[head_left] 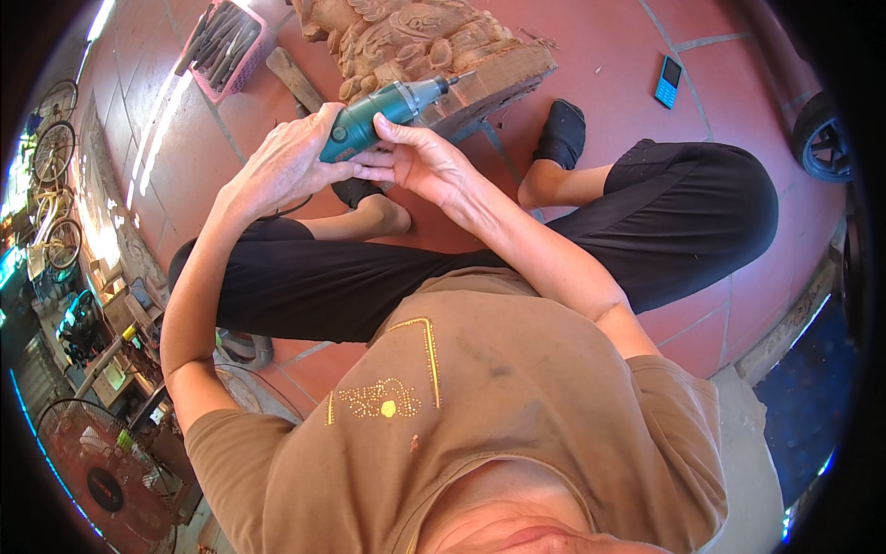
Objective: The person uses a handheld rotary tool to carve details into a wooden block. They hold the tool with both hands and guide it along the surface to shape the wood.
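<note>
A green rotary tool [386, 109] is held between both hands, with its bit pointing up and to the right. My left hand [288, 159] is closed around the tool's rear end. My right hand [423, 162] holds the tool's body from below, its thumb against the green casing. A dark cord hangs below my left hand. Just beyond the tool is a carved wooden piece [415, 42] with rounded relief and a flat edge. The bit overlaps that edge in the picture; I cannot tell whether it touches.
A pink basket [247, 66] of chisels stands at the far left, near a wooden-handled tool [293, 78]. A blue phone [668, 81] lies on the red tiles at right, near a black wheel [823, 138]. A fan [106, 480] and bicycles [55, 152] are at left.
</note>
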Action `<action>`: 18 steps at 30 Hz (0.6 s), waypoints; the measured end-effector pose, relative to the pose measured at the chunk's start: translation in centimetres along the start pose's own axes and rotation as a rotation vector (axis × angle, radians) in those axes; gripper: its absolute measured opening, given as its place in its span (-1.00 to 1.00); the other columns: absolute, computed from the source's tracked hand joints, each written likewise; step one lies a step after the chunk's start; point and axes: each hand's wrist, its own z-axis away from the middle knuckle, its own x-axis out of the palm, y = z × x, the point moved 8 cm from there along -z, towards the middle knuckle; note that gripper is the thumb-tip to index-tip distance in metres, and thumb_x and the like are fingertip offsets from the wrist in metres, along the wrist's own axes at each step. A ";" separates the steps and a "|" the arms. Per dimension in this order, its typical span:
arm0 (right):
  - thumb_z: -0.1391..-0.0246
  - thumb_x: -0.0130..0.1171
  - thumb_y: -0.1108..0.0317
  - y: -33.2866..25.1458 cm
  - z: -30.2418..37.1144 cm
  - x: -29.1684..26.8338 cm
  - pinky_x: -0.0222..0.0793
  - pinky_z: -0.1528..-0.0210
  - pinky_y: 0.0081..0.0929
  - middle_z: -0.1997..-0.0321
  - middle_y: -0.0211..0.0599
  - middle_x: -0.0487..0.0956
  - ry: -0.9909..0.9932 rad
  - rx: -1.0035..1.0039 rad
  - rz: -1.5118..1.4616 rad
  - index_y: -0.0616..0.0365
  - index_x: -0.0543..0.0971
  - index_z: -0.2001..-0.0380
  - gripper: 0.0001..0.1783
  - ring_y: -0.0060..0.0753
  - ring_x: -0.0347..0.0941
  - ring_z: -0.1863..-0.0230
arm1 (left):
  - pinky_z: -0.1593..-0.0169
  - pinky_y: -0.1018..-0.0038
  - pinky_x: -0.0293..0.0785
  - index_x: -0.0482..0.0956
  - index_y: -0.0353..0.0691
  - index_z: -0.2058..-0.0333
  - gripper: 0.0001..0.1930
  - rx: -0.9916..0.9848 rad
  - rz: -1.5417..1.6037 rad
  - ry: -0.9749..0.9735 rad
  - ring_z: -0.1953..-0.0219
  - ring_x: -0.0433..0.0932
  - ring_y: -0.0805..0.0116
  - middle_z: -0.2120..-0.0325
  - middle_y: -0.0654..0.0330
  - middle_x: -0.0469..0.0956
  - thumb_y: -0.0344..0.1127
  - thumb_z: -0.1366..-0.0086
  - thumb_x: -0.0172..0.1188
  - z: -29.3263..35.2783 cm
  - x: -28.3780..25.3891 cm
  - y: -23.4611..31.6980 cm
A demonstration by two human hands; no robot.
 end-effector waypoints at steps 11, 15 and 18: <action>-0.11 0.34 0.15 -0.2 -0.2 0.0 0.37 -0.24 -0.06 -0.03 -0.08 0.58 0.005 -0.013 0.018 0.21 0.52 -0.01 -0.51 -0.10 0.51 -0.10 | 0.15 0.08 0.47 0.32 -0.38 0.11 -0.49 -0.004 0.018 0.030 0.20 0.57 -0.20 0.32 -0.22 0.57 -0.17 -0.13 0.33 -0.2 -0.1 -0.2; -0.11 0.33 0.13 -0.2 -0.4 0.0 0.37 -0.23 -0.07 -0.02 -0.09 0.59 0.008 -0.010 0.014 0.20 0.52 -0.01 -0.51 -0.12 0.52 -0.09 | 0.15 0.08 0.48 0.33 -0.38 0.10 -0.49 0.002 0.022 0.045 0.21 0.58 -0.20 0.33 -0.23 0.57 -0.17 -0.13 0.33 -0.2 -0.1 -0.3; -0.11 0.34 0.14 -0.2 -0.4 0.1 0.38 -0.23 -0.07 -0.02 -0.08 0.59 0.005 -0.010 0.011 0.19 0.52 -0.01 -0.51 -0.12 0.52 -0.08 | 0.15 0.09 0.47 0.33 -0.37 0.09 -0.48 -0.009 0.012 0.053 0.20 0.57 -0.20 0.31 -0.23 0.57 -0.16 -0.13 0.33 0.0 -0.2 -0.3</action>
